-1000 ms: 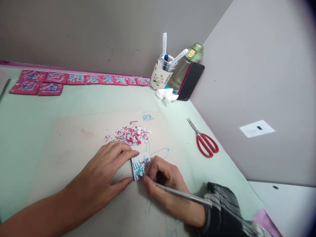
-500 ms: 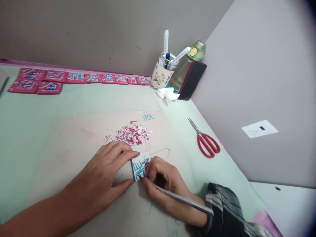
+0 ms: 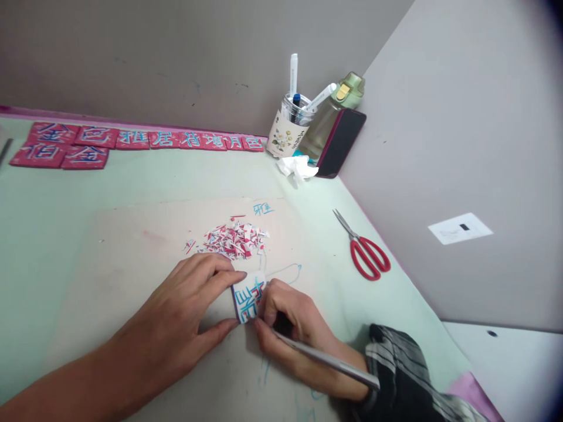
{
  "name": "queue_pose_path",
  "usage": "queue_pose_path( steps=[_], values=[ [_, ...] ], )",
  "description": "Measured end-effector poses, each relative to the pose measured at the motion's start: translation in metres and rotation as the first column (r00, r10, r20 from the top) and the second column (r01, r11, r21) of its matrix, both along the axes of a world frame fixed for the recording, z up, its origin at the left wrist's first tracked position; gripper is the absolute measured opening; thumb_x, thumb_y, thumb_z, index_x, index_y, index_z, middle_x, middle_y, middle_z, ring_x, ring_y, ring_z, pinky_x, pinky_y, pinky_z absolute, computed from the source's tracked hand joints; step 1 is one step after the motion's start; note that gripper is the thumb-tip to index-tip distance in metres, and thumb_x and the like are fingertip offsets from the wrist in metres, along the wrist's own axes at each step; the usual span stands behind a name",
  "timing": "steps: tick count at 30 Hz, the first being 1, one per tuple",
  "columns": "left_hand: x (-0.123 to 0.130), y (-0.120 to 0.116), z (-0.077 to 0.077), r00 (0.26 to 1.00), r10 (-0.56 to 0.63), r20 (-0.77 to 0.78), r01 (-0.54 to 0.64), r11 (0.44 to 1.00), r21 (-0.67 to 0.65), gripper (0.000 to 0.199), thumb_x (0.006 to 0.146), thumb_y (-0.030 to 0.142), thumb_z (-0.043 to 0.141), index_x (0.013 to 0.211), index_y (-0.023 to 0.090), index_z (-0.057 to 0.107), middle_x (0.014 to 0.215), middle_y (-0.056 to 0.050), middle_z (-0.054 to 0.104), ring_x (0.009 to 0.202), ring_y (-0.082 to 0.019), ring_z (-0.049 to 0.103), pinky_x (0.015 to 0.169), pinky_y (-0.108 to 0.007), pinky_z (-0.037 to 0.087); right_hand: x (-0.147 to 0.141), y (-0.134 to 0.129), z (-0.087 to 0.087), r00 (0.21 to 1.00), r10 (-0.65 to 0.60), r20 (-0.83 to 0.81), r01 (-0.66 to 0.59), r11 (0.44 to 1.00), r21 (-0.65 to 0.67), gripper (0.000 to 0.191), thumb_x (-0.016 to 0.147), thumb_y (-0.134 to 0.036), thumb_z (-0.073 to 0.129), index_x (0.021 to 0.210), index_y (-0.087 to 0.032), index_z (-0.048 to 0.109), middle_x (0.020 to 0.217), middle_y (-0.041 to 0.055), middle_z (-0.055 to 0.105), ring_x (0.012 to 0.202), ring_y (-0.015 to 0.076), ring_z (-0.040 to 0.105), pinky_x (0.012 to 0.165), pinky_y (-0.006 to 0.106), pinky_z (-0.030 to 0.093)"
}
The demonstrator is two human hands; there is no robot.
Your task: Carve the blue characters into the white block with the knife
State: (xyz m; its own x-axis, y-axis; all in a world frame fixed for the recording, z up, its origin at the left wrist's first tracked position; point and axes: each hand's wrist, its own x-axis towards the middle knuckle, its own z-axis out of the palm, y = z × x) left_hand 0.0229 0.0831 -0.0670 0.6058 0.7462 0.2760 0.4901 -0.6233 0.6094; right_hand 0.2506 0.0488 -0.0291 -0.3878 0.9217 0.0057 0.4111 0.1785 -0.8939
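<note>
A small white tile (image 3: 247, 296) with blue character strokes and patches of red lies on the beige mat. Its left side is held between the thumb and fingers of my left hand (image 3: 193, 310). My right hand (image 3: 303, 337) grips a slim silver-handled craft knife (image 3: 328, 358) like a pen, close against the tile's right edge. The knife's tip is hidden behind my fingers. Just beyond the tile, a heap of red and white cut scraps (image 3: 235, 240) sits on the mat.
Red tiles with pale blue characters (image 3: 132, 139) line the back wall. Red-handled scissors (image 3: 369, 258) lie to the right. A marker jar (image 3: 284, 135), a green-lidded bottle (image 3: 323, 126), a leaning phone (image 3: 342, 143) and a crumpled tissue (image 3: 298, 167) stand at the back.
The whole view has shifted very slightly. Both hands keep their grip, and a little more of the tile's red patch shows beside my right fingers.
</note>
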Motion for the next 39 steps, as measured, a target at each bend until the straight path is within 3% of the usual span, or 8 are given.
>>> queue_pose_path(
  steps=[9, 17, 21, 24, 28, 33, 39],
  values=[
    [-0.002, -0.002, -0.001, 1.000, 0.009, 0.001, -0.009, 1.000, -0.013, 0.039, 0.096, 0.024, 0.063, 0.134, 0.031, 0.056, 0.128, -0.003, 0.064, 0.121, -0.027, 0.059, 0.102, -0.042, 0.049, 0.001, 0.002, 0.003, 0.998, 0.054, 0.026, -0.055, 0.998, 0.015, 0.027, 0.086, -0.011, 0.056, 0.074, -0.025, 0.036, 0.074, -0.0020, 0.050, 0.070, 0.0156, 0.047, 0.064, 0.029, 0.038],
    [-0.001, -0.001, -0.002, 0.999, 0.036, 0.002, -0.035, 0.998, -0.043, 0.036, 0.095, 0.026, 0.066, 0.129, 0.030, 0.059, 0.121, -0.003, 0.064, 0.115, -0.028, 0.059, 0.095, -0.041, 0.051, 0.001, 0.000, 0.002, 1.000, 0.009, 0.005, -0.009, 1.000, 0.007, 0.026, 0.086, -0.012, 0.058, 0.073, -0.025, 0.039, 0.073, -0.0025, 0.052, 0.068, 0.0145, 0.047, 0.063, 0.028, 0.039],
    [0.003, -0.004, -0.004, 0.996, 0.081, -0.029, -0.079, 0.994, 0.082, 0.036, 0.093, 0.029, 0.069, 0.126, 0.024, 0.056, 0.114, -0.006, 0.063, 0.107, -0.031, 0.058, 0.093, -0.046, 0.047, 0.000, -0.002, -0.002, 0.999, -0.030, -0.020, 0.031, 0.999, 0.022, 0.027, 0.088, -0.013, 0.057, 0.073, -0.025, 0.039, 0.071, -0.0026, 0.053, 0.066, 0.0139, 0.046, 0.061, 0.027, 0.039],
    [0.004, -0.004, -0.005, 0.991, 0.113, -0.074, -0.097, 0.976, 0.193, 0.048, 0.095, 0.033, 0.069, 0.137, 0.019, 0.050, 0.115, -0.011, 0.063, 0.106, -0.034, 0.056, 0.091, -0.047, 0.044, 0.000, -0.003, -0.005, 0.998, -0.056, -0.025, 0.057, 0.998, 0.037, 0.027, 0.089, -0.014, 0.057, 0.072, -0.025, 0.038, 0.070, -0.0027, 0.053, 0.065, 0.0136, 0.045, 0.060, 0.027, 0.038],
    [0.001, 0.000, -0.005, 0.994, 0.059, -0.093, -0.044, 0.986, 0.161, 0.051, 0.096, 0.031, 0.067, 0.143, 0.023, 0.048, 0.112, -0.008, 0.064, 0.106, -0.032, 0.056, 0.095, -0.046, 0.041, -0.001, -0.003, -0.007, 0.997, -0.073, -0.030, 0.074, 0.997, 0.024, 0.027, 0.087, -0.014, 0.058, 0.071, -0.024, 0.039, 0.071, -0.0025, 0.054, 0.064, 0.0132, 0.045, 0.060, 0.028, 0.037],
    [-0.001, -0.001, -0.004, 0.996, 0.063, -0.058, -0.056, 0.991, 0.121, 0.043, 0.096, 0.028, 0.066, 0.135, 0.024, 0.050, 0.114, -0.006, 0.065, 0.109, -0.030, 0.057, 0.099, -0.046, 0.040, -0.002, -0.005, -0.009, 0.992, -0.116, -0.049, 0.116, 0.993, -0.009, 0.028, 0.087, -0.016, 0.058, 0.070, -0.024, 0.038, 0.069, -0.0028, 0.054, 0.064, 0.0132, 0.046, 0.061, 0.028, 0.037],
    [0.007, -0.006, 0.003, 0.992, 0.101, -0.076, -0.087, 0.982, 0.168, 0.032, 0.093, 0.026, 0.068, 0.120, 0.020, 0.051, 0.098, -0.004, 0.058, 0.099, -0.029, 0.053, 0.104, -0.053, 0.038, -0.002, -0.006, -0.010, 0.983, -0.175, -0.050, 0.175, 0.985, 0.004, 0.030, 0.087, -0.014, 0.058, 0.068, -0.024, 0.037, 0.067, -0.0053, 0.046, 0.060, 0.0114, 0.039, 0.057, 0.027, 0.033]
  ],
)
